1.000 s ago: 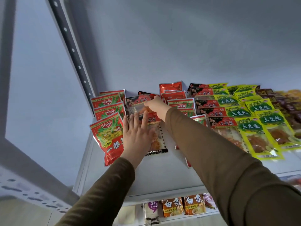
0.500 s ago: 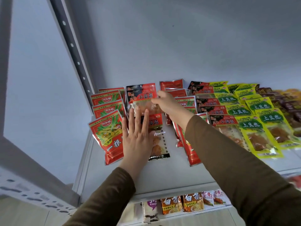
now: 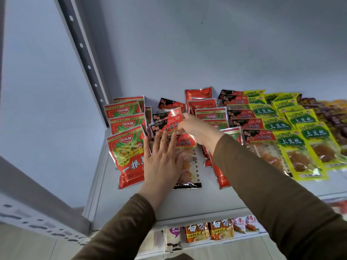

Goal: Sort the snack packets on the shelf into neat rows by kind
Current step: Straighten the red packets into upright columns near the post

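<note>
I see my left hand point(image 3: 162, 163) lying flat, fingers straight and slightly spread, pressing the front black-and-red packet point(image 3: 185, 160) onto the white shelf point(image 3: 187, 203). My right hand point(image 3: 197, 128) pinches 1 black-and-red packet point(image 3: 171, 123) by its right edge, tilted just above the same kind in the second column. Red packets point(image 3: 127, 147) sit in a row at the left, yellow packets point(image 3: 298, 147) to the right.
</note>
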